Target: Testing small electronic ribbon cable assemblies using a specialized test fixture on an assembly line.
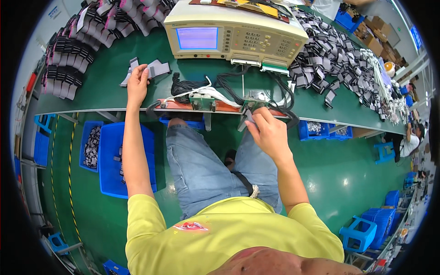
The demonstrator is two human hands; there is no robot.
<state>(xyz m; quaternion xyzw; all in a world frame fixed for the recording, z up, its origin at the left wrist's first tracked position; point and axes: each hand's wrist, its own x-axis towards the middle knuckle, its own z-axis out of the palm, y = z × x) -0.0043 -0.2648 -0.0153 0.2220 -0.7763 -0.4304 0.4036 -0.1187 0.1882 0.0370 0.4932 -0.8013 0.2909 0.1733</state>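
Over the left part of the green bench, my left hand (137,82) has its fingers closed on a short grey ribbon cable (124,81). More grey ribbon cables (158,68) lie just beside its fingertips. At the bench's front edge, my right hand (266,130) pinches another grey piece, apparently a ribbon cable (249,115), against the right test fixture (257,96). The fingers partly cover where the two meet. A second test fixture (201,101) sits to its left on the same orange strip, with black and white wires running behind.
A cream tester (238,34) with a lit screen stands at the back. Stacked ribbon cables (64,68) fill the far left; a loose heap (321,55) covers the right. Blue bins (112,174) stand below left, with smaller bins (314,130) under the right side. A person (410,142) sits far right.
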